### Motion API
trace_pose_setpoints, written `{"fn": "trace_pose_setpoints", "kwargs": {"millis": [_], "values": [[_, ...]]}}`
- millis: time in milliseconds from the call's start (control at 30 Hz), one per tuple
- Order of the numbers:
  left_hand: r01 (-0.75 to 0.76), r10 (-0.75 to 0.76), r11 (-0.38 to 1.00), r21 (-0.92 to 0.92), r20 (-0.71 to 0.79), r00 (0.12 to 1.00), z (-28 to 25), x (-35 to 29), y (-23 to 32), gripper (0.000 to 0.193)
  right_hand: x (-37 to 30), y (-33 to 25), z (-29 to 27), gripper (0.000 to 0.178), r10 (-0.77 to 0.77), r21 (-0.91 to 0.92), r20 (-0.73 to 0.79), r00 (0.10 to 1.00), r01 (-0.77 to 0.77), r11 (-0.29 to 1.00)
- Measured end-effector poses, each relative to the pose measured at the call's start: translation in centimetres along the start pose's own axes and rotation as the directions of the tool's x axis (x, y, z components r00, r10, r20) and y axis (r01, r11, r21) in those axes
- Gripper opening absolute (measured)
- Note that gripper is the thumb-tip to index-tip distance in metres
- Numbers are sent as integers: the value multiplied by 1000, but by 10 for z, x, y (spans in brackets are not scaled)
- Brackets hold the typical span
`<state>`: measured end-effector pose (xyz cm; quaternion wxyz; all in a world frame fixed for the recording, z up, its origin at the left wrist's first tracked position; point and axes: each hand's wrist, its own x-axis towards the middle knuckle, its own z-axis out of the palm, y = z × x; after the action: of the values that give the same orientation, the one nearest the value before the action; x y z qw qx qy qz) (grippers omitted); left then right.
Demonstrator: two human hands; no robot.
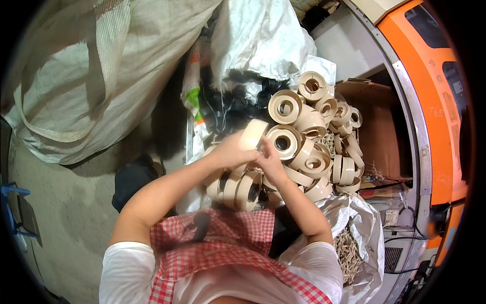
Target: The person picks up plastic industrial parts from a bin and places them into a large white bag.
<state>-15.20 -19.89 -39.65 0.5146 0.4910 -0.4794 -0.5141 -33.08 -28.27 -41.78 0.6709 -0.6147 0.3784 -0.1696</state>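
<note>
Here, both hands' fingers, left hand and right hand, clamped on one beige plastic ring above the ring pile.

Both bare forearms come up from the bottom of the view and angle in toward each other, elbows bent, so the hands meet right in the middle. The left hand is curled closed with its back facing up. The right hand sits tight against it, fingers bent in a pinch, wrist tilted left.
</note>
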Motion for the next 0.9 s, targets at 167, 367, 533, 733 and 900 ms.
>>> {"fn": "trace_pose_setpoints", "kwargs": {"millis": [167,367,533,733,900], "values": [[-243,259,950,198,-61,964,7,-6,-6,57,-8,-25,15,53,239,468,123,963,-269,842],[475,-459,855,-208,125,880,-15,10,4,46,-13,-8,-3,57,-548,-698,448,706,659,279],[353,-339,903,-247,96,936,-12,7,1,49,-20,-33,16,71,66,-468,43,997,-38,883],[72,-71,994,87,-23,997,-3,1,6,51,0,-18,-1,59,290,143,-36,956,-282,949],[268,-266,963,-12,75,961,-12,8,1,46,-18,-31,23,55,25,75,67,997,-30,997]]}}
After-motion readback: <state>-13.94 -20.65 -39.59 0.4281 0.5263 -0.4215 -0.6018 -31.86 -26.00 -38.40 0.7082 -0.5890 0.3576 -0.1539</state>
